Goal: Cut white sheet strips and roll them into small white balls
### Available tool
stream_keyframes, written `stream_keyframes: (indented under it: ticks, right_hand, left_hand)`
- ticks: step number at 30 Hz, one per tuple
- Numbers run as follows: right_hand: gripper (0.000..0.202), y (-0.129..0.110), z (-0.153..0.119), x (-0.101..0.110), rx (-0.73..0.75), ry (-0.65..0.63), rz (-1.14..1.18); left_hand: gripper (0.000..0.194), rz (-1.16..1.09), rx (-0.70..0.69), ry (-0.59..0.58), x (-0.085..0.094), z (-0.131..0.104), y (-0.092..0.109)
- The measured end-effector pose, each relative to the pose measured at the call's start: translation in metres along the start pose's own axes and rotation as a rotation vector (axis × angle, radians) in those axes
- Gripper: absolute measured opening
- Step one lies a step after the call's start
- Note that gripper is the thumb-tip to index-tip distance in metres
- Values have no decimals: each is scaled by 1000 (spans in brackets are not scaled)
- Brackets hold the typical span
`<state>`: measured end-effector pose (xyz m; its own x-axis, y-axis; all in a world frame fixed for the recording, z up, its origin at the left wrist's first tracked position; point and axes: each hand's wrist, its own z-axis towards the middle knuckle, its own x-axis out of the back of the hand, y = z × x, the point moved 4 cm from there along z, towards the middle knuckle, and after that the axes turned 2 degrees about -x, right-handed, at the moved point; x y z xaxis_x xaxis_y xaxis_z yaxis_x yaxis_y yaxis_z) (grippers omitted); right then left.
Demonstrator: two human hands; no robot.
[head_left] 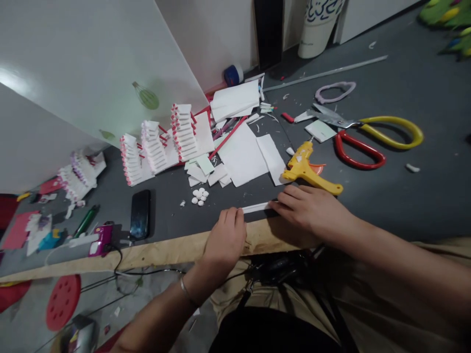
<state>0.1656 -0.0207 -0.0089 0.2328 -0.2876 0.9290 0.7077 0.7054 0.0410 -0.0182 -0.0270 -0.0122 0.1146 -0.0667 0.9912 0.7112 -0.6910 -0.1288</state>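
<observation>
Close to the table's front edge, a thin white strip (255,208) with a line along its length stretches between my two hands. Its left end is under the closed fingers of my left hand (225,239). The pinched fingertips of my right hand (312,208) are on the other end. Just beyond the right hand lies a yellow glue gun (307,171). A small cluster of white balls (200,196) sits past the left hand. White paper sheets (241,154) are spread behind the strip.
Scissors with red and yellow handles (362,130) lie open at the right. Rows of white rolls with red ends (184,132) stand at the back left, near a black phone (140,214). A patterned white cup (318,29) is at the back. A wooden edge (172,247) fronts the table.
</observation>
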Motion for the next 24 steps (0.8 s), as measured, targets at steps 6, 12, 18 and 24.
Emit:
stream_keyframes:
  ticks: [6, 12, 18, 24]
  right_hand:
    - [19, 0, -2, -2, -29, 33, -13]
    - [21, 3, -6, 1, -32, 51, -15]
    - [22, 8, -10, 4, -31, 39, -52]
    - [23, 9, -12, 5, -22, 4, -85]
  left_hand:
    - [49, 20, 91, -115, 7, 1, 8]
    - [55, 64, 27, -180, 10, 3, 12]
    - [55, 81, 8, -221, 13, 9, 15]
    - [57, 91, 14, -243, 14, 14, 14]
